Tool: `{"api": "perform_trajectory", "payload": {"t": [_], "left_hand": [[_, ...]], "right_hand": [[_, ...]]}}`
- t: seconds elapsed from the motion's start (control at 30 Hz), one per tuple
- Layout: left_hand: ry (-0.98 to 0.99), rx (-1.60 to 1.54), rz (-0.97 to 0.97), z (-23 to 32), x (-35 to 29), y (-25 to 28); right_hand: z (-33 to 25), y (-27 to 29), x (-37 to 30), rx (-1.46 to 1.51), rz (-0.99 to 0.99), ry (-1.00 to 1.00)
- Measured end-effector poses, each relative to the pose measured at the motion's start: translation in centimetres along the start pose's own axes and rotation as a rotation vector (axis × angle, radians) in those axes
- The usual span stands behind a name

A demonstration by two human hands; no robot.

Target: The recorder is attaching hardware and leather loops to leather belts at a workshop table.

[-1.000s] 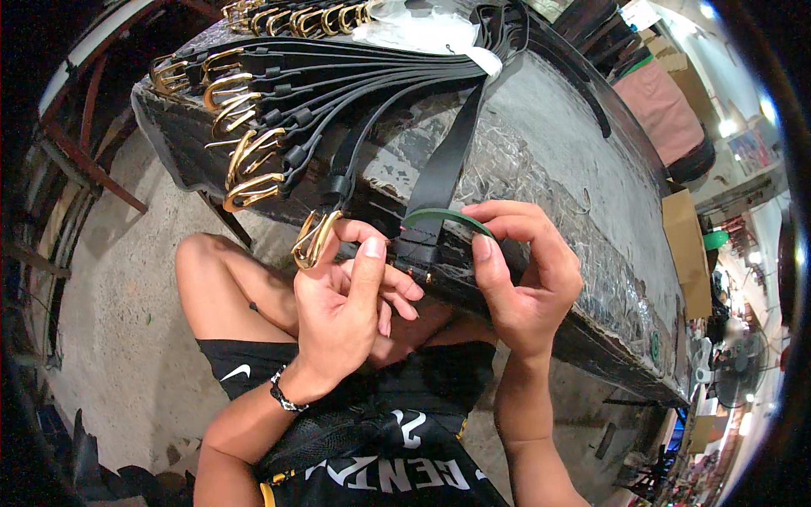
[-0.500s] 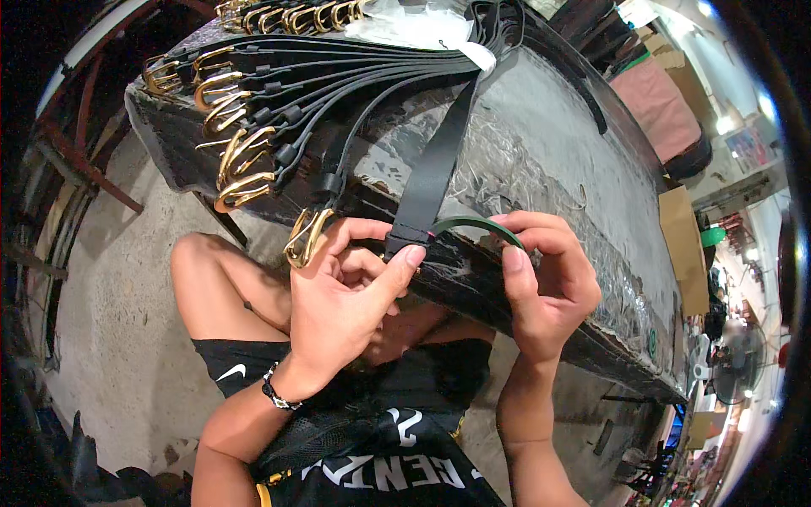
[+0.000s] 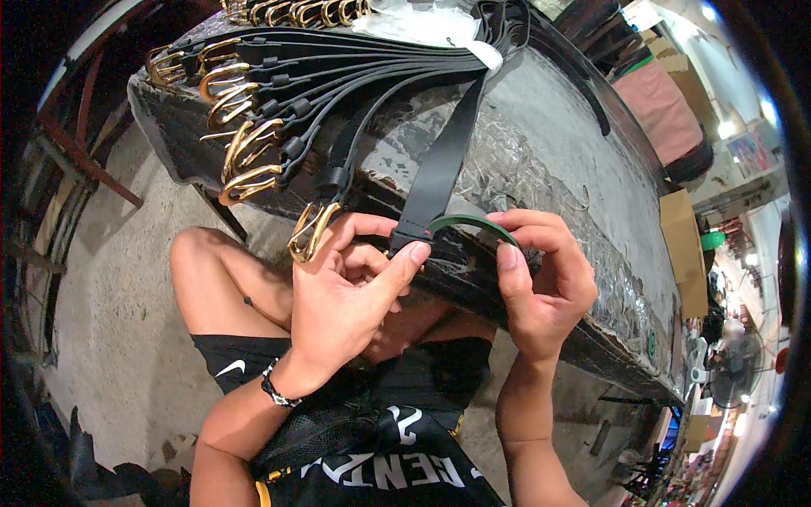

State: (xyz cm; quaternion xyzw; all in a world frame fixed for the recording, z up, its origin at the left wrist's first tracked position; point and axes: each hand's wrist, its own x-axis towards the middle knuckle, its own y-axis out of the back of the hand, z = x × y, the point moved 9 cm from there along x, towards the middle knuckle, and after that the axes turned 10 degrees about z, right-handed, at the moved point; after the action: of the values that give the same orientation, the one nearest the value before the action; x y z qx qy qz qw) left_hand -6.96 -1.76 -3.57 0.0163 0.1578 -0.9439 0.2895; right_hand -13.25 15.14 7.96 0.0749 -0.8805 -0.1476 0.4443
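My left hand (image 3: 351, 275) pinches the end of a black belt (image 3: 432, 186) between thumb and fingers, just below a stitched seam. That belt runs up to a bundle of black belts (image 3: 363, 63) tied with a white band (image 3: 484, 56). Between thumb and fingertips my right hand (image 3: 547, 283) grips a thin dark-green strip (image 3: 473, 222). The strip arches across to the belt end by my left thumb; how it meets the belt is hidden there. A gold buckle (image 3: 313, 232) on a neighbouring belt hangs against my left fingers.
Several gold buckles (image 3: 249, 144) fan out along the table's left edge, with more at the back. Under the belts is a dark table (image 3: 549, 194) covered in scuffed plastic film. A white plastic sheet (image 3: 414, 27) lies behind them. Cardboard (image 3: 683, 245) stands at the right edge.
My right hand and the green strip have shifted very slightly left. The belts and table sit a little further right in view. Both grips are the same.
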Motion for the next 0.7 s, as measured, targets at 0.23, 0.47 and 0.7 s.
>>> {"api": "perform_trajectory", "payload": {"t": [0.23,0.47,0.7], "left_hand": [[0.090,-0.098,-0.053,-1.0,0.1,0.0],[0.017,-0.225,-0.060,-1.1,-0.1,0.0],[0.002,-0.242,-0.061,-1.1,-0.1,-0.1]], "right_hand": [[0.2,0.4,-0.1,0.088,0.058,-0.045],[-0.2,0.6,-0.6,0.153,0.096,-0.077],[0.5,0.3,-0.6,0.093,0.082,-0.078]]}}
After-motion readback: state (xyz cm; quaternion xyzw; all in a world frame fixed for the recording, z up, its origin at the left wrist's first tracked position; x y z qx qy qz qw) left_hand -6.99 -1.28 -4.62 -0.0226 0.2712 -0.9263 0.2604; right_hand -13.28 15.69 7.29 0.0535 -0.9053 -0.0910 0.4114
